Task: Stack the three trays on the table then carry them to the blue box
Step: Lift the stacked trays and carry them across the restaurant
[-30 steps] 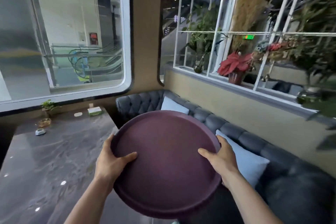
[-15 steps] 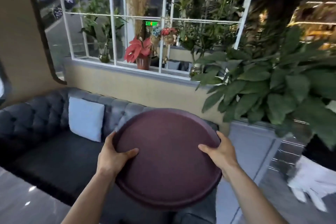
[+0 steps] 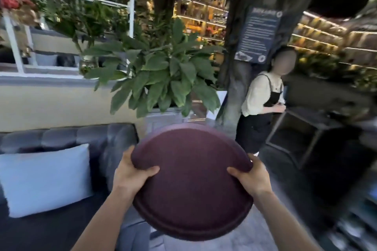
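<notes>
**Trays in the air, blue box nowhere in sight yet**

So the maroon trays [image 3: 191,181] are off the counter and out in front of the chest, tipped a bit with the far edge higher. From up here it reads as one round tray; I honestly can't tell how many are stacked under the top one. Left hand [image 3: 130,177] is curled around the left rim, thumb lying on the top surface, fingers hidden underneath. Right hand [image 3: 251,177] does the same on the right rim. Both closed firm on the trays.

What worries me:

- The tilt. If there really are loose trays nested, the lower ones could slide toward the body and slip out.
- The big leafy plant [image 3: 163,75] is straight ahead, near the path; the far rim could clip the leaves.
- A person in a dark apron [image 3: 263,108] stands just right of the plant, near a dark open-frame stand [image 3: 306,128]. Tight gap for a wide tray.
- No blue box visible, so heading is a guess.

The sofa [image 3: 61,134] with its pale cushion [image 3: 44,179] sits to the left.
</notes>
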Action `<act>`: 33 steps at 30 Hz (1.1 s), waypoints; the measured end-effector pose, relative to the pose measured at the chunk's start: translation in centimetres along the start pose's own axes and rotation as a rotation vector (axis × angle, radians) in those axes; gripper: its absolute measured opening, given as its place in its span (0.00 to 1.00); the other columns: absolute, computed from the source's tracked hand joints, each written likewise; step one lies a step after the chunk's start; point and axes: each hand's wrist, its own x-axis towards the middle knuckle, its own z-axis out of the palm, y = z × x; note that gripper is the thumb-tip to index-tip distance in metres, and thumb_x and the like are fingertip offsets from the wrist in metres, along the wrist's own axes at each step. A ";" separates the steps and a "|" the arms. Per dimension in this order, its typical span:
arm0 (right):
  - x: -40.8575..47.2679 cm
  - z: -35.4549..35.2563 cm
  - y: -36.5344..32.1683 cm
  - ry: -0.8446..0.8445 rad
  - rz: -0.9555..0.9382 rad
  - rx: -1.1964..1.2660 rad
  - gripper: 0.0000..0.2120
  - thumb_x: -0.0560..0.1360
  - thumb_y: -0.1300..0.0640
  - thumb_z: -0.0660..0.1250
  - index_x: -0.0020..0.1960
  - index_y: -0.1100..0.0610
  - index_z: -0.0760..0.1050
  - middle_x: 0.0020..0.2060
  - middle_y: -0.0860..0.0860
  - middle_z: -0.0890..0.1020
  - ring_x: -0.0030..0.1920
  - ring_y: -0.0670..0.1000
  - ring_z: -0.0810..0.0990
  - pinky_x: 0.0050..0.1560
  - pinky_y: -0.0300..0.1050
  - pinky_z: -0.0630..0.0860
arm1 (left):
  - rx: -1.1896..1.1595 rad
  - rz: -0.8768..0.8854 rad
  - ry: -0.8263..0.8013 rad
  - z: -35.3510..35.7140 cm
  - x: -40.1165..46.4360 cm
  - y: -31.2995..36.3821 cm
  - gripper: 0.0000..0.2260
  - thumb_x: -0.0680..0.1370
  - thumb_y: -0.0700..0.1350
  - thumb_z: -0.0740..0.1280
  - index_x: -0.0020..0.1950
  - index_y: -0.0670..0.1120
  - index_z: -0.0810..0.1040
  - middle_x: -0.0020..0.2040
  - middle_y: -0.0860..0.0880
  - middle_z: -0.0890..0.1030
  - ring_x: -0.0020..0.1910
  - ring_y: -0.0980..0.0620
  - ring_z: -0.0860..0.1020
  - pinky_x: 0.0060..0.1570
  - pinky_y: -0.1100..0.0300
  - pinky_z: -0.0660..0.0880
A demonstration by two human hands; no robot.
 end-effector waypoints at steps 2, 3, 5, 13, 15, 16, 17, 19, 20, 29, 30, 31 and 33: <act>-1.1 -3.6 2.4 0.096 0.048 -0.017 0.26 0.63 0.57 0.81 0.57 0.49 0.75 0.40 0.38 0.78 0.50 0.53 0.81 0.56 0.49 0.77 | 0.023 0.018 -0.090 3.7 -0.7 0.3 0.42 0.61 0.47 0.83 0.72 0.56 0.69 0.55 0.55 0.78 0.56 0.48 0.78 0.61 0.50 0.74; -1.7 -5.0 3.3 0.125 0.067 -0.016 0.27 0.63 0.57 0.81 0.60 0.51 0.75 0.40 0.39 0.78 0.51 0.53 0.81 0.57 0.50 0.77 | 0.019 0.027 -0.112 5.1 -1.1 0.4 0.42 0.59 0.48 0.83 0.71 0.56 0.69 0.55 0.54 0.80 0.56 0.48 0.79 0.61 0.50 0.74; -2.8 -8.0 5.1 0.192 0.126 -0.015 0.33 0.63 0.57 0.81 0.65 0.56 0.74 0.46 0.45 0.79 0.52 0.52 0.80 0.57 0.49 0.77 | 0.015 0.032 -0.175 8.3 -2.0 0.7 0.44 0.57 0.48 0.84 0.71 0.58 0.69 0.57 0.54 0.81 0.57 0.48 0.80 0.62 0.49 0.75; -8.0 -22.6 13.3 0.483 0.308 -0.024 0.33 0.61 0.54 0.81 0.63 0.54 0.74 0.53 0.50 0.84 0.54 0.53 0.82 0.58 0.50 0.77 | -0.013 0.110 -0.480 23.9 -10.0 4.5 0.49 0.58 0.42 0.84 0.75 0.57 0.66 0.65 0.53 0.75 0.60 0.47 0.77 0.64 0.47 0.74; -9.2 -26.2 15.0 0.545 0.333 -0.026 0.27 0.62 0.57 0.80 0.57 0.51 0.75 0.48 0.48 0.83 0.51 0.53 0.82 0.55 0.49 0.77 | -0.002 0.120 -0.545 27.7 -12.2 5.0 0.48 0.60 0.41 0.83 0.76 0.55 0.65 0.67 0.52 0.75 0.62 0.46 0.76 0.64 0.47 0.73; -10.0 -28.0 15.7 0.574 0.344 -0.025 0.26 0.62 0.57 0.80 0.57 0.51 0.74 0.47 0.48 0.82 0.50 0.53 0.81 0.54 0.48 0.76 | 0.006 0.133 -0.578 29.5 -13.4 5.3 0.49 0.60 0.41 0.83 0.76 0.55 0.65 0.68 0.51 0.75 0.62 0.46 0.76 0.64 0.47 0.73; -10.7 -29.7 16.7 0.605 0.357 -0.029 0.28 0.62 0.57 0.80 0.59 0.52 0.75 0.47 0.48 0.82 0.50 0.52 0.81 0.54 0.48 0.76 | 0.012 0.149 -0.607 31.3 -14.6 5.6 0.49 0.59 0.42 0.84 0.76 0.56 0.65 0.68 0.51 0.75 0.63 0.45 0.76 0.64 0.46 0.73; -12.1 -32.9 18.6 0.662 0.390 -0.031 0.32 0.63 0.56 0.80 0.64 0.54 0.74 0.49 0.49 0.82 0.50 0.52 0.80 0.55 0.47 0.76 | 0.028 0.189 -0.660 34.9 -17.2 6.2 0.51 0.57 0.45 0.84 0.76 0.57 0.64 0.69 0.50 0.76 0.63 0.45 0.77 0.65 0.46 0.72; -12.8 -34.5 19.5 0.688 0.400 -0.028 0.34 0.63 0.55 0.80 0.66 0.55 0.73 0.51 0.50 0.82 0.51 0.53 0.80 0.55 0.47 0.76 | 0.043 0.201 -0.685 36.4 -18.6 6.5 0.51 0.58 0.45 0.84 0.76 0.57 0.64 0.69 0.49 0.75 0.64 0.45 0.76 0.65 0.46 0.72; -18.0 -45.4 26.1 0.871 0.504 -0.045 0.34 0.64 0.54 0.80 0.68 0.58 0.74 0.58 0.55 0.83 0.58 0.56 0.80 0.57 0.46 0.74 | 0.073 0.268 -0.865 47.7 -28.5 8.2 0.50 0.57 0.45 0.84 0.76 0.52 0.66 0.69 0.46 0.75 0.65 0.43 0.75 0.62 0.51 0.70; -18.3 -46.2 26.5 0.885 0.503 -0.038 0.36 0.64 0.54 0.80 0.69 0.58 0.73 0.61 0.56 0.82 0.61 0.57 0.79 0.60 0.48 0.73 | 0.062 0.264 -0.892 48.8 -29.0 8.2 0.53 0.54 0.47 0.84 0.76 0.54 0.66 0.70 0.47 0.75 0.65 0.44 0.75 0.64 0.49 0.71; -18.3 -46.8 27.0 0.897 0.510 -0.031 0.37 0.64 0.53 0.80 0.70 0.59 0.72 0.62 0.57 0.81 0.63 0.57 0.78 0.62 0.48 0.72 | 0.056 0.264 -0.916 49.9 -29.5 8.2 0.55 0.51 0.49 0.84 0.76 0.55 0.65 0.70 0.48 0.75 0.64 0.44 0.76 0.65 0.46 0.72; -18.3 -48.0 27.7 0.916 0.523 -0.021 0.38 0.65 0.52 0.80 0.71 0.59 0.70 0.64 0.57 0.79 0.65 0.57 0.77 0.64 0.48 0.72 | 0.066 0.252 -0.945 51.6 -30.1 8.3 0.55 0.52 0.49 0.84 0.76 0.57 0.64 0.68 0.48 0.76 0.62 0.44 0.77 0.64 0.44 0.73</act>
